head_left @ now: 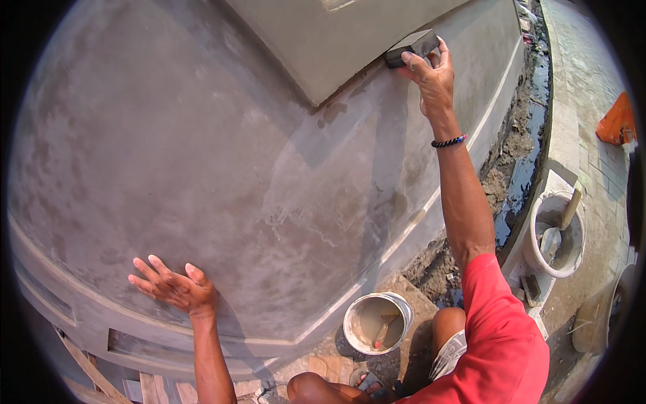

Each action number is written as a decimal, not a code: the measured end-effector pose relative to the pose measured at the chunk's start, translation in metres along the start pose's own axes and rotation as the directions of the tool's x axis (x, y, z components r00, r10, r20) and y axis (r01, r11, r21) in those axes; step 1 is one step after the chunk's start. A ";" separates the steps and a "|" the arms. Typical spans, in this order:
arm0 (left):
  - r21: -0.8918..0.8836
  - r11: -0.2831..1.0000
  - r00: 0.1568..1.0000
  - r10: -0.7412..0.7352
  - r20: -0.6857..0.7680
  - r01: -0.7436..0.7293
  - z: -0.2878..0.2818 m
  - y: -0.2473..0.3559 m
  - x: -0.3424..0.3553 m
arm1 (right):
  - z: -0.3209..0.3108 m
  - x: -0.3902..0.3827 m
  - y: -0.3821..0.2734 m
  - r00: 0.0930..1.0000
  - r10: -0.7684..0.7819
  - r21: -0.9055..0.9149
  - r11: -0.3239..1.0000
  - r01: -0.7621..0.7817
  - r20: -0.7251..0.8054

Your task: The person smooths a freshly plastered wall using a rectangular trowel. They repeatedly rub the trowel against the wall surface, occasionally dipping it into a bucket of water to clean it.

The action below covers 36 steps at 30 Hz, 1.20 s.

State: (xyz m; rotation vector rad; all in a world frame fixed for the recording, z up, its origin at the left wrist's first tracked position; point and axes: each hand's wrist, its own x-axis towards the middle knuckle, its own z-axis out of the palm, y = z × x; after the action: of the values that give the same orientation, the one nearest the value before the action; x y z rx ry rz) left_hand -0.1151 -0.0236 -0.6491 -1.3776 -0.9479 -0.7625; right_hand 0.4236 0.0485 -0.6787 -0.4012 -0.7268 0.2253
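My right hand (434, 75) reaches far up and grips a dark grey foam block (414, 48) with a black lower edge. That block lies against the lower edge of a raised grey plaster panel (323, 50), right of the panel's pointed corner. Held low at the left, my left hand (176, 286) has its fingers spread and nothing in it. It is close to the curved, smoothly plastered wall (202, 182); whether it touches I cannot tell. Damp dark patches mark the plaster just under the panel's corner.
A white bucket (348, 326) of murky water with a brush-like tool inside stands by my knees. To the right, another bucket (538, 259) holds a trowel, beside a muddy drain channel (521, 182). An orange bag (616, 121) lies on the paving. Wooden planks (91, 367) are at lower left.
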 end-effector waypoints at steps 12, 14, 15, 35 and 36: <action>-0.006 1.000 1.000 0.004 0.000 -0.004 -0.001 0.000 0.000 | 0.070 -0.092 -0.023 0.999 0.012 -0.079 0.997 -0.016 -0.052; -0.007 1.000 1.000 0.005 -0.004 -0.005 -0.001 0.000 0.001 | 0.083 -0.109 -0.032 0.997 0.071 -0.105 0.992 -0.075 -0.042; -0.013 1.000 1.000 0.000 -0.007 0.000 -0.001 0.002 0.002 | 0.089 -0.118 -0.034 0.996 0.086 -0.042 0.995 -0.087 -0.028; -0.020 1.000 1.000 0.003 -0.018 -0.004 0.000 0.003 0.001 | 0.048 -0.089 -0.010 0.870 -0.419 -0.541 0.683 0.490 0.260; -0.016 1.000 1.000 0.005 -0.021 -0.005 0.002 0.001 0.001 | 0.057 -0.092 -0.006 0.829 -0.473 -0.573 0.605 0.553 0.300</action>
State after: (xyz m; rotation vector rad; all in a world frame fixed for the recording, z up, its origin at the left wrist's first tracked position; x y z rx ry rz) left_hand -0.1134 -0.0216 -0.6485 -1.3831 -0.9233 -0.7808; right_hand 0.3183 0.0278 -0.6930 -0.8167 -1.0050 -0.5910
